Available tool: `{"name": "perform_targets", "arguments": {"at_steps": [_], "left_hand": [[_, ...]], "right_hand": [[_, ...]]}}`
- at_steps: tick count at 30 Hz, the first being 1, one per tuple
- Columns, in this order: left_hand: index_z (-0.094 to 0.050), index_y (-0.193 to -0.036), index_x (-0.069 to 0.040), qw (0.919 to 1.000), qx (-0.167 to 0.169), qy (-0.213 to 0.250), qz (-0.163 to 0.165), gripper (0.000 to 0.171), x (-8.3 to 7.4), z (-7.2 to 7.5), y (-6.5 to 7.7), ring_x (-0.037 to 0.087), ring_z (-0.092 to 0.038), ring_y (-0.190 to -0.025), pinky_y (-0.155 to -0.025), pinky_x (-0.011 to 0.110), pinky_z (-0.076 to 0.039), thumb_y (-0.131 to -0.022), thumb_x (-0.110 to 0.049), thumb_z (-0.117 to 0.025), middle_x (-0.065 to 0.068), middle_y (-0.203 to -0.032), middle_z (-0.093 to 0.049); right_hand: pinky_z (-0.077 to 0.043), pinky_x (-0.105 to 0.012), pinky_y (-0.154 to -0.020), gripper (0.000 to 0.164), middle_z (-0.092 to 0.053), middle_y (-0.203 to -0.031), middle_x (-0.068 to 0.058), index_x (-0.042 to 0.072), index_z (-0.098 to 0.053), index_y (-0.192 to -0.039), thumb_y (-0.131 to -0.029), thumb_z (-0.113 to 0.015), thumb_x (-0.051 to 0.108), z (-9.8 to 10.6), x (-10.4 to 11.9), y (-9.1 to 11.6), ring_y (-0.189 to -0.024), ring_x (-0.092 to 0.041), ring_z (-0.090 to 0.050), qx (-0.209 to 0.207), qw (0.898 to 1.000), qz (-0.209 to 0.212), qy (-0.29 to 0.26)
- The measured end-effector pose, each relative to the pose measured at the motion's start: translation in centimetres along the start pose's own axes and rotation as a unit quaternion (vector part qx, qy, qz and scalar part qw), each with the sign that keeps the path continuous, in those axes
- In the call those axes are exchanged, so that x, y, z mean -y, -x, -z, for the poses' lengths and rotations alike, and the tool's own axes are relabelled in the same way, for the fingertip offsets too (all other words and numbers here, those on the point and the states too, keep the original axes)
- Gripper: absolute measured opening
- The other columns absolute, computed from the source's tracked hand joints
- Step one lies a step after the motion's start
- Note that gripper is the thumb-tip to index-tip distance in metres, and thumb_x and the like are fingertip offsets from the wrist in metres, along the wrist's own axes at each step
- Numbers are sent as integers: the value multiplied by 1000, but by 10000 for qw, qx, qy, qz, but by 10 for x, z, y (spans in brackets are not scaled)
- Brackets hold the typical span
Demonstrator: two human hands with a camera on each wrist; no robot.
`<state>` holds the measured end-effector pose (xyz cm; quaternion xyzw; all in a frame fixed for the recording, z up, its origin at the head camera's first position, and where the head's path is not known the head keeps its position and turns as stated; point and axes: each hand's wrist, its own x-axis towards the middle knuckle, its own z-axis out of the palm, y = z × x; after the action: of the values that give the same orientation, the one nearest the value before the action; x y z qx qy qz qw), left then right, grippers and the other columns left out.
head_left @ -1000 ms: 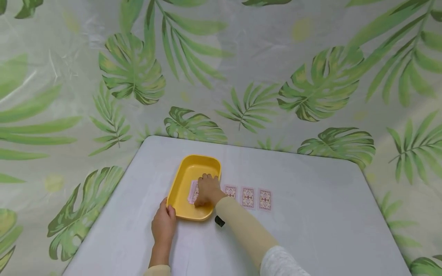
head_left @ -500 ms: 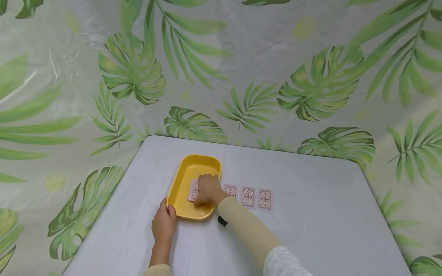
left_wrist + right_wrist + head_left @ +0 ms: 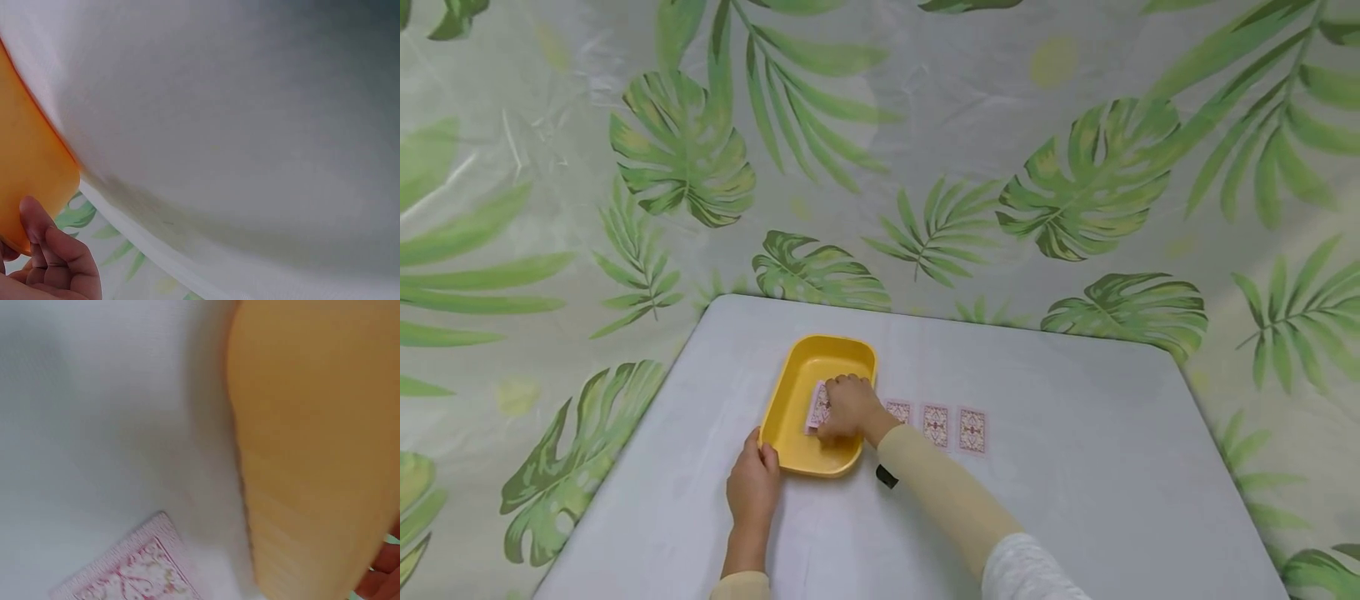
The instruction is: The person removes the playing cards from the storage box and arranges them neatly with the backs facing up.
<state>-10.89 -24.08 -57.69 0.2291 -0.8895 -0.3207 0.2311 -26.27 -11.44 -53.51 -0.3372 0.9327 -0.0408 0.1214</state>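
A yellow tray (image 3: 808,462) lies on the white table, its near left corner gripped between the thumb and fingers of my left hand (image 3: 752,483). The left wrist view shows the fingers of the left hand (image 3: 62,259) against the orange-looking tray wall (image 3: 37,150). Inside the tray, my right hand (image 3: 850,407) pinches patterned playing cards (image 3: 820,407) with curled fingers. The hand covers part of the cards, so their number is hidden. Right of the tray, three face-down playing cards (image 3: 936,427) stand in a row, the nearest partly behind the right wrist.
The table (image 3: 1075,467) has a white cover and rounded far corners. Behind it hangs a leaf-patterned sheet (image 3: 940,150). A small black object (image 3: 887,476) shows beside the right forearm. One card (image 3: 140,572) lies close to the tray in the right wrist view.
My right hand has shifted slightly away from me inside the tray, and the cards under it have moved with it. The left hand keeps its hold on the tray.
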Motion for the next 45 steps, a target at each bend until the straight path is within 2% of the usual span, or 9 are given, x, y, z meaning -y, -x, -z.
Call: {"name": "perform_targets", "arguments": {"at_steps": [5, 9, 14, 19, 24, 32, 36, 39, 45], "left_hand": [[-56, -126, 11, 10000, 44, 11, -16, 36, -3, -2, -1, 46, -61, -73, -65, 57, -47, -96, -10, -50, 30, -96, -65], [-55, -125, 11, 10000, 5, 23, -56, 36, -7, -1, -2, 46, -61, -74, -66, 58, -47, -96, -10, -49, 30, -94, -65], [-55, -126, 11, 9999, 100, 20, -29, 37, -9, 0, -4, 45, -60, -70, -65, 58, -47, -97, -10, -48, 31, -92, -65], [-53, -128, 11, 9998, 192, 11, 99, 38, -12, 2, -4, 48, -61, -76, -68, 60, -47, -97, -10, -46, 33, -100, -64], [-51, -130, 11, 9993, 298, -21, 222, 40, -13, 5, -4, 51, -61, -82, -72, 60, -47, -98, -12, -44, 34, -105, -63], [-49, -132, 12, 9983, 458, -67, 341, 41, -12, 8, 1, 51, -60, -86, -76, 60, -47, -99, -13, -41, 35, -112, -61], [-49, -132, 12, 9982, 471, -94, 362, 42, -12, 10, 2, 49, -60, -80, -73, 60, -46, -99, -13, -40, 35, -109, -61], [-49, -132, 12, 9982, 477, -117, 332, 42, -12, 11, 3, 44, -58, -73, -69, 58, -46, -99, -13, -42, 33, -101, -63], [-49, -131, 12, 9985, 445, -142, 299, 40, -13, 11, 5, 42, -56, -68, -65, 57, -44, -99, -11, -44, 31, -91, -62]], "right_hand": [[-35, -46, -105, 84, -57, -131, -8, 8, -56, -133, -70, -73, 60, 17, -8, 8, -120, -26, -50, -80, 9999, 63, -34], [-35, -47, -104, 79, -57, -132, -8, 9, -57, -132, -70, -74, 55, 35, -19, 17, -122, -27, -50, -301, 9993, 142, -182], [-34, -46, -105, 77, -58, -131, -8, 9, -58, -133, -71, -75, 52, 51, -41, 32, -121, -27, -51, -523, 9984, 162, -121], [-35, -49, -104, 74, -58, -133, -8, 10, -58, -133, -72, -75, 50, 58, -66, 47, -122, -28, -51, -664, 9976, 146, -115], [-39, -47, -101, 79, -63, -126, -8, 7, -56, -133, -70, -75, 52, 55, -91, 61, -114, -27, -58, -815, 9965, 49, -201], [-46, -47, -93, 82, -67, -113, -9, 4, -54, -133, -69, -77, 48, 42, -127, 88, -100, -26, -63, -819, 9962, -194, -241], [-46, -47, -93, 80, -67, -113, -11, 2, -54, -133, -70, -77, 45, 33, -151, 106, -101, -29, -63, -820, 9960, -257, -249], [-47, -48, -92, 80, -67, -114, -13, 0, -55, -132, -70, -78, 45, 25, -171, 123, -101, -31, -64, -895, 9952, -280, -274], [-46, -47, -93, 80, -68, -110, -10, -1, -57, -127, -62, -80, 39, 7, -214, 158, -97, -26, -64, -1086, 9936, -210, -228]]}}
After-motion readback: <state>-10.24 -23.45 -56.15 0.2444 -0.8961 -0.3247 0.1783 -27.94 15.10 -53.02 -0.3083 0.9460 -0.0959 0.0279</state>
